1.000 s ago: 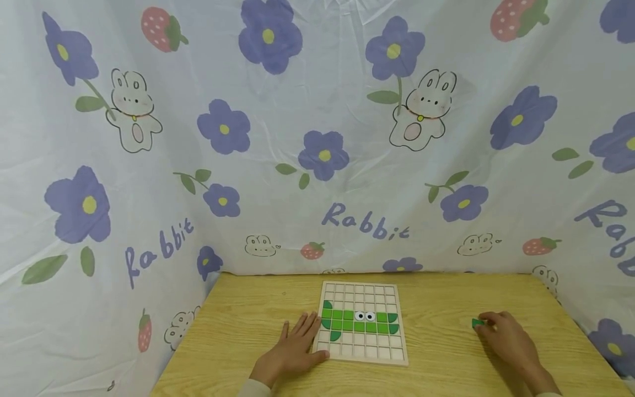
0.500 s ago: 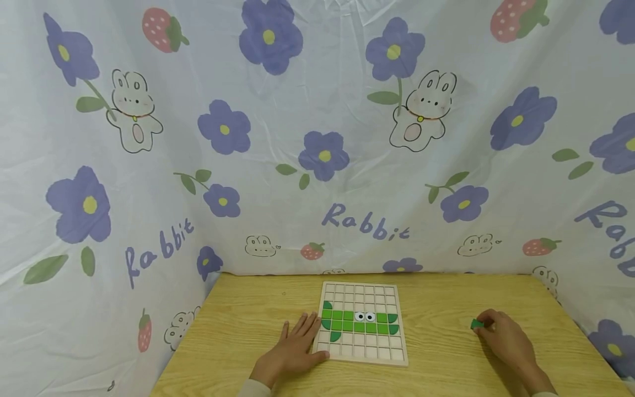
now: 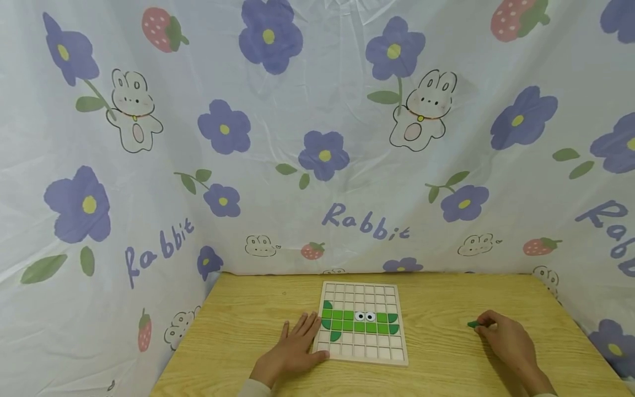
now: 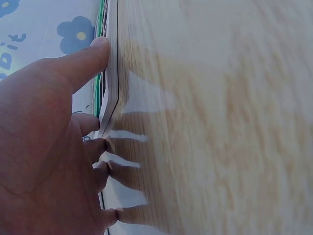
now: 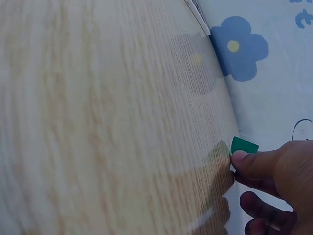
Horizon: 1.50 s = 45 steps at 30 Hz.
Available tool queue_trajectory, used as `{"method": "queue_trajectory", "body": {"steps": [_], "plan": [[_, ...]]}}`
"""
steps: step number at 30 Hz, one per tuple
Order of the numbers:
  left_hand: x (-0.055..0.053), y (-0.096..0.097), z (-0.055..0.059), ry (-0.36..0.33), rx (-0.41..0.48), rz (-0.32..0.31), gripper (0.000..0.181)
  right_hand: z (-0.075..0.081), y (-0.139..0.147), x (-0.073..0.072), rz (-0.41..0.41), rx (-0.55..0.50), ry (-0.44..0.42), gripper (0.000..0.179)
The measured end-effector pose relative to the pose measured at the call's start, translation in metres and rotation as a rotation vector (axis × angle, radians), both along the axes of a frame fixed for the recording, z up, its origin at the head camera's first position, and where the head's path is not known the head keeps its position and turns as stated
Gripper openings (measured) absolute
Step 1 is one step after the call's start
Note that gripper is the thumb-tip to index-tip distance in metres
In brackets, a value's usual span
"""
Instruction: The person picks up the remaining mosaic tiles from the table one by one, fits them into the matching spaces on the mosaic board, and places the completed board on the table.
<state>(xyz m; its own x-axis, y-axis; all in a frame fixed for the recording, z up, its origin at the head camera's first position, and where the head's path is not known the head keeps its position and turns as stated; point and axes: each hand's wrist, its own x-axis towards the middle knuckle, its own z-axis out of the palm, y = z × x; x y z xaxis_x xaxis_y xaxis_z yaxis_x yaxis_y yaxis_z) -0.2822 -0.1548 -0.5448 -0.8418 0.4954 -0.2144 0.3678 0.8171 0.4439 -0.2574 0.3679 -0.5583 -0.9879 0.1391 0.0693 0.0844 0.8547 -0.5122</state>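
My right hand [image 3: 510, 337] pinches a small dark green puzzle piece [image 5: 243, 145] between thumb and forefinger, close over the table to the right of the board. Its other fingers curl loosely in the right wrist view. My left hand [image 3: 291, 348] lies with fingers spread along the left edge of the wooden grid board [image 3: 368, 351], thumb at the lower left corner. On that board, light green squares [image 3: 359, 327] form two rows, with two eye pieces [image 3: 364, 316] in the upper one. Dark green rounded pieces [image 3: 335, 336] sit at both ends and below.
The wood-grain table [image 3: 436, 375] carries the board near its middle. Behind it and at both sides hangs a white curtain [image 3: 278, 220] printed with purple flowers, rabbits and strawberries, meeting the table's back edge.
The green piece has turned in the right fingers and now shows a thinner side to the head view. The right hand shifted slightly left; the left hand and board stayed put.
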Motion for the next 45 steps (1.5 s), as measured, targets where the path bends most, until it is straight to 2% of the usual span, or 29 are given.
{"method": "queue_trajectory", "body": {"steps": [8, 14, 22, 27, 34, 41, 45], "plan": [[0.000, -0.001, -0.001, -0.005, 0.018, -0.009, 0.094, 0.004, -0.001, 0.003, -0.043, -0.052, -0.036, 0.021], [-0.001, -0.002, -0.001, -0.025, 0.043, -0.019, 0.097, 0.007, -0.002, 0.004, -0.040, -0.062, -0.018, 0.021], [0.000, -0.001, 0.002, 0.000, 0.000, 0.001, 0.092, 0.010, -0.006, 0.002, -0.031, -0.066, -0.006, 0.033], [0.000, -0.001, 0.000, -0.008, -0.005, 0.008, 0.093, 0.011, -0.012, 0.003, -0.023, -0.075, 0.027, 0.029], [0.000, -0.002, -0.001, -0.007, 0.006, 0.006, 0.093, 0.011, -0.024, 0.005, -0.004, -0.057, 0.131, 0.020], [0.002, -0.002, 0.001, -0.003, 0.010, 0.004, 0.093, 0.015, -0.042, 0.007, 0.012, -0.056, 0.173, 0.016], [0.002, -0.002, -0.001, -0.006, 0.010, 0.006, 0.093, 0.019, -0.053, 0.007, 0.027, -0.062, 0.167, 0.016]]}}
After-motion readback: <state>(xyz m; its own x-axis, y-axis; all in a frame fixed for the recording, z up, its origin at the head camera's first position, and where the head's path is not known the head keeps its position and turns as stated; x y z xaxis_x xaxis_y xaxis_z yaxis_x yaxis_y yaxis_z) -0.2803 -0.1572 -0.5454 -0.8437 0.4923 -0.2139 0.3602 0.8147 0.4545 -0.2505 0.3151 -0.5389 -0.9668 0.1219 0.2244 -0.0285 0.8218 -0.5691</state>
